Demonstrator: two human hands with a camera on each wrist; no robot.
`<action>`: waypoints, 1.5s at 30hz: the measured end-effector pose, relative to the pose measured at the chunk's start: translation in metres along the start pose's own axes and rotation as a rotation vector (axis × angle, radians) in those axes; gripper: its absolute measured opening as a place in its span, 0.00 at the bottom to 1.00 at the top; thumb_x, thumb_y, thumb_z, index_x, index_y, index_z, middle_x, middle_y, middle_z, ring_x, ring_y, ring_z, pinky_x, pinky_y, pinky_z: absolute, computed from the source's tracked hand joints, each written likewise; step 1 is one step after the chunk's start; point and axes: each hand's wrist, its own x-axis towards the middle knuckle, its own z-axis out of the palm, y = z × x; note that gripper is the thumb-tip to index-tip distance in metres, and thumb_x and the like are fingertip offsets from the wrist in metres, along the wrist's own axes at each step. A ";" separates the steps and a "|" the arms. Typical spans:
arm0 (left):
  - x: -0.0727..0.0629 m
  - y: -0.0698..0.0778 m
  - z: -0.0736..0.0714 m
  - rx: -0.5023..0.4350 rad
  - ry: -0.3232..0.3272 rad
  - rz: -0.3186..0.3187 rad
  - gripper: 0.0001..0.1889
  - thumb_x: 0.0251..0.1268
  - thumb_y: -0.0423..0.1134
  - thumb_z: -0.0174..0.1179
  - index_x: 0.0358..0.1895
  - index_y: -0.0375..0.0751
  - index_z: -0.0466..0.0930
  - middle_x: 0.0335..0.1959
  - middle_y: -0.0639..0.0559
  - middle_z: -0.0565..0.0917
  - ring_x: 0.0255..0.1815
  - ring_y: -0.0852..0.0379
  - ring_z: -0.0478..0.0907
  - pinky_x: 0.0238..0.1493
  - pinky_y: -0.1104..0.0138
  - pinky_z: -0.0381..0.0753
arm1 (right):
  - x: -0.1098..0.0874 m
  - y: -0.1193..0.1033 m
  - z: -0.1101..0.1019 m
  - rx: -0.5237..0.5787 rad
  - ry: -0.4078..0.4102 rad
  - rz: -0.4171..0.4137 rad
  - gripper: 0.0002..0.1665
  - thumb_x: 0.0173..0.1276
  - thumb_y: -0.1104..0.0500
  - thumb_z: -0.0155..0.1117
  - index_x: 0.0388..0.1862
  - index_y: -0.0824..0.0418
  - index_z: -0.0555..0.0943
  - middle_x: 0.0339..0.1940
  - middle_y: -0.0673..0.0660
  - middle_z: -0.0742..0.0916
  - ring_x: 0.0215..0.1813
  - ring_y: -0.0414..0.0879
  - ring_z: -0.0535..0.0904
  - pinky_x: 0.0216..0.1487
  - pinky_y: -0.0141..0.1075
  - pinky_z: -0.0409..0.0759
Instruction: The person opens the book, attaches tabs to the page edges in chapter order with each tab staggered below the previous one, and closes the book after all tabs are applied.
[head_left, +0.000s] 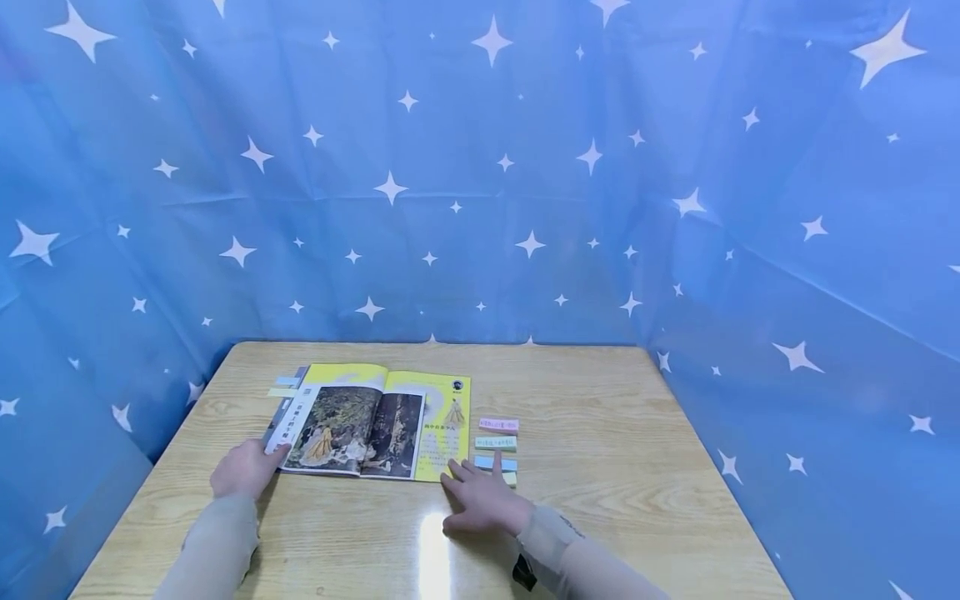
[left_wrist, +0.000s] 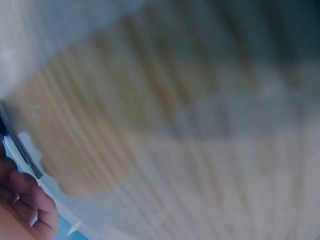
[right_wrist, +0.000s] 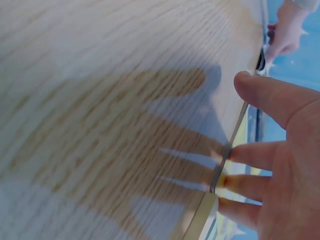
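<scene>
An open magazine (head_left: 442,425) with yellow pages and a painting across its fold lies flat on the table. At its lower left edge, my left hand (head_left: 243,468) grips the page side, thumb on top and the other fingers curled in; in the left wrist view those curled fingers (left_wrist: 32,200) show beside the edge. My right hand (head_left: 483,500) has its fingers spread, with fingertips at the lower right corner of the magazine. In the right wrist view these straight fingers (right_wrist: 250,185) meet the page edge. One finger reaches over the blue sticky note (head_left: 486,462).
Right of the magazine, a pink note (head_left: 498,426), a green note (head_left: 496,443) and a yellow note (head_left: 510,480) line up with the blue one. Paper tabs (head_left: 285,387) stick out at its left. A blue star-patterned curtain (head_left: 480,275) surrounds the wooden table (head_left: 600,417).
</scene>
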 end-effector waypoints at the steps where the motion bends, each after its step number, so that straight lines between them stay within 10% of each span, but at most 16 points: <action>1: 0.000 -0.001 0.000 0.006 0.004 -0.015 0.29 0.66 0.59 0.55 0.36 0.28 0.81 0.21 0.46 0.76 0.21 0.51 0.70 0.20 0.61 0.65 | 0.000 -0.001 0.000 0.005 -0.001 0.004 0.48 0.58 0.29 0.60 0.73 0.52 0.67 0.75 0.56 0.64 0.74 0.54 0.60 0.66 0.72 0.37; 7: 0.000 -0.003 -0.001 0.030 -0.007 -0.062 0.36 0.63 0.63 0.56 0.46 0.26 0.80 0.22 0.46 0.76 0.21 0.51 0.70 0.21 0.61 0.65 | -0.002 -0.015 0.000 0.017 -0.007 0.028 0.50 0.56 0.29 0.63 0.72 0.53 0.68 0.75 0.58 0.65 0.73 0.60 0.60 0.65 0.73 0.41; 15: 0.001 -0.001 -0.002 0.054 0.022 -0.064 0.30 0.61 0.64 0.57 0.29 0.34 0.78 0.18 0.47 0.73 0.19 0.52 0.68 0.22 0.59 0.66 | -0.002 -0.031 0.007 -0.013 0.017 -0.005 0.51 0.55 0.28 0.63 0.73 0.52 0.67 0.74 0.58 0.67 0.71 0.64 0.63 0.64 0.73 0.49; 22: 0.008 0.020 0.000 0.056 0.142 0.058 0.27 0.65 0.59 0.55 0.35 0.32 0.78 0.30 0.38 0.80 0.30 0.42 0.74 0.39 0.41 0.65 | -0.004 -0.029 0.010 -0.003 0.026 -0.009 0.51 0.54 0.29 0.64 0.72 0.52 0.68 0.74 0.57 0.66 0.71 0.64 0.62 0.63 0.74 0.49; 27: 0.014 0.052 0.012 -0.021 0.244 0.300 0.20 0.67 0.51 0.57 0.44 0.33 0.78 0.41 0.37 0.79 0.41 0.38 0.76 0.39 0.43 0.74 | -0.004 -0.028 0.011 -0.010 0.031 -0.023 0.50 0.55 0.29 0.64 0.72 0.50 0.68 0.74 0.57 0.66 0.71 0.65 0.62 0.63 0.74 0.49; 33: 0.008 0.097 0.028 0.001 0.093 0.547 0.28 0.69 0.50 0.58 0.65 0.35 0.72 0.66 0.34 0.69 0.64 0.33 0.67 0.62 0.40 0.65 | -0.003 -0.029 0.010 -0.008 0.026 -0.030 0.49 0.55 0.29 0.64 0.72 0.47 0.68 0.75 0.58 0.65 0.71 0.65 0.61 0.63 0.74 0.50; 45: 0.001 0.125 0.050 0.086 -0.169 0.483 0.35 0.72 0.59 0.48 0.74 0.40 0.59 0.74 0.29 0.54 0.73 0.29 0.49 0.67 0.33 0.45 | -0.005 -0.028 0.011 -0.015 0.033 -0.039 0.48 0.55 0.30 0.64 0.72 0.47 0.68 0.74 0.58 0.66 0.71 0.65 0.62 0.63 0.73 0.51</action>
